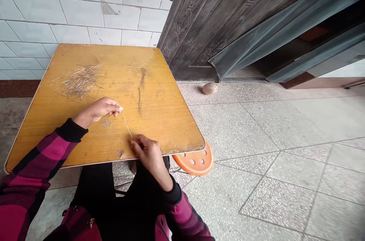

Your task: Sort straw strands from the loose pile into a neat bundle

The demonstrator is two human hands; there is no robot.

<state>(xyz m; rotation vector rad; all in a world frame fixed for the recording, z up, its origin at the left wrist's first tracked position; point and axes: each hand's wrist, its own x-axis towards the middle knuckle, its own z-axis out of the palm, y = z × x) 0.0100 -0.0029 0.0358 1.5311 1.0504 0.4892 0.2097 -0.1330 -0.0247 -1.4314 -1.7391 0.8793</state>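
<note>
Work surface: yellow wood-grain tabletop (171, 127), set close to a white tiled wall (68, 13). Far left on it, a loose wire pile (81, 81), thin metallic strands crossing at many angles, none touched by either hand. Next to the right and nearer the wearer, the left hand (101, 111), over a worn patch (106, 122) in the surface; thumb and forefinger pinch the upper end of a single thin wire (127, 125). This wire runs obliquely down toward the wearer, slightly bent, out to the right hand. Beyond it, right of centre, a smaller wire cluster (142, 79) lies apart from the pile, roughly lengthwise, a few strands angling off to the left. Progress, as judged: one strand is separated and in hand, many lie unhandled in the pile; whether the smaller cluster is finished work or more stock cannot be told. Right hand (148, 153): at the near table edge, lower than the left, fingers curled, thumb and forefinger gripping the wire's lower end. Pose: left forearm reaches in from lower left, right forearm from lower right, back of the hand uppermost. Further right, an orange stool (199, 161) shows partly beneath the table corner.
</note>
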